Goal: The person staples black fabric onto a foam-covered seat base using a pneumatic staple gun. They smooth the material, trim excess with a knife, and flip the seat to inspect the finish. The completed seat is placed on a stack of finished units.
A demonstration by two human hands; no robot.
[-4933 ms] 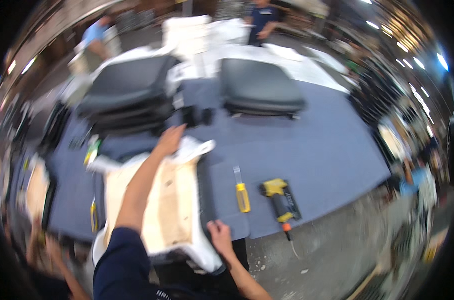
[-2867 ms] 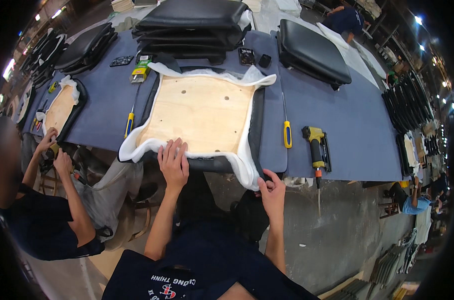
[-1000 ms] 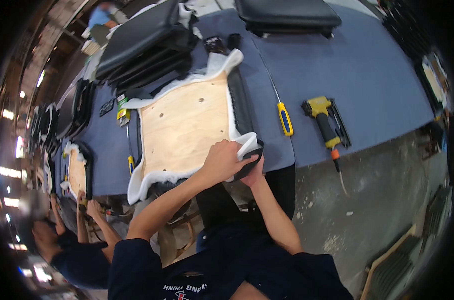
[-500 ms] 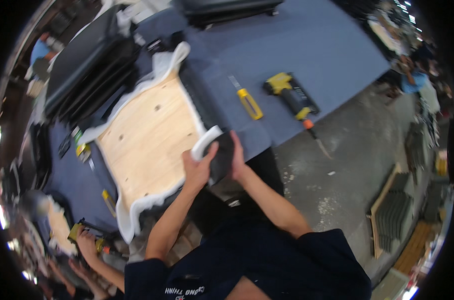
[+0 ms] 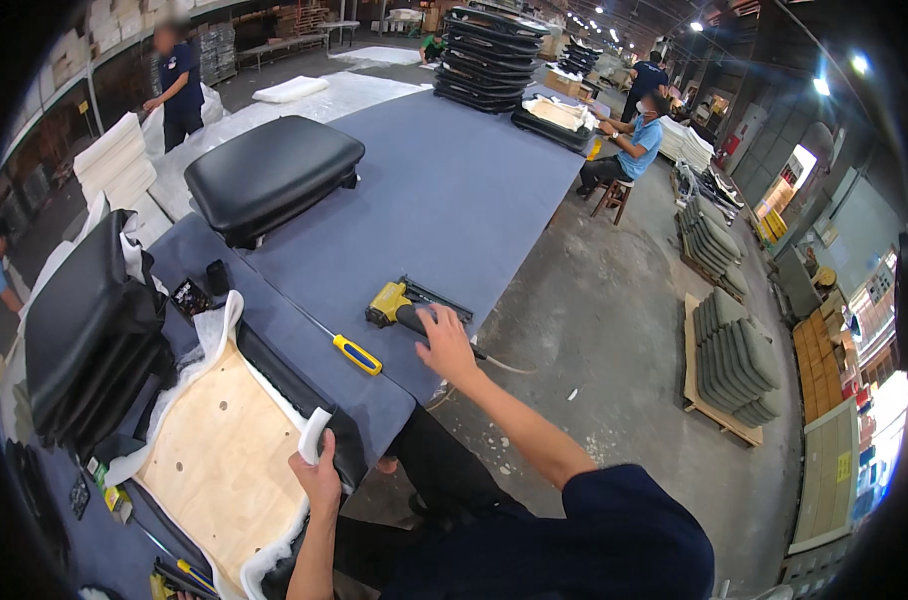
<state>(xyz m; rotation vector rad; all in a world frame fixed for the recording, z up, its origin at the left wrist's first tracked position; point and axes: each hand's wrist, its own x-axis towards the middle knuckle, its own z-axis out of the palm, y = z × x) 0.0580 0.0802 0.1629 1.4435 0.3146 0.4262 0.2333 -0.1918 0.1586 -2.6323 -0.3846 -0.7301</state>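
Note:
A pale wooden seat board lies face up on white padding and a black cover. At its corner nearest me, my left hand pinches the white padding edge, with the black cover folded beside it. My right hand is stretched over the table's right edge, fingers spread at the dark handle of a yellow-and-black staple gun. The fingers do not wrap round the handle. Left of that hand, a screwdriver with a yellow handle rests on the blue-grey tabletop.
A padded black seat sits farther up the table, with a pile of black seats at left. A tall black stack and a seated co-worker are far off. Grey cushions stand on a floor pallet at right.
My right hand has left the cover corner and moved up and right to the staple gun. My left hand stays on the corner. The view has swung up, showing more of the hall.

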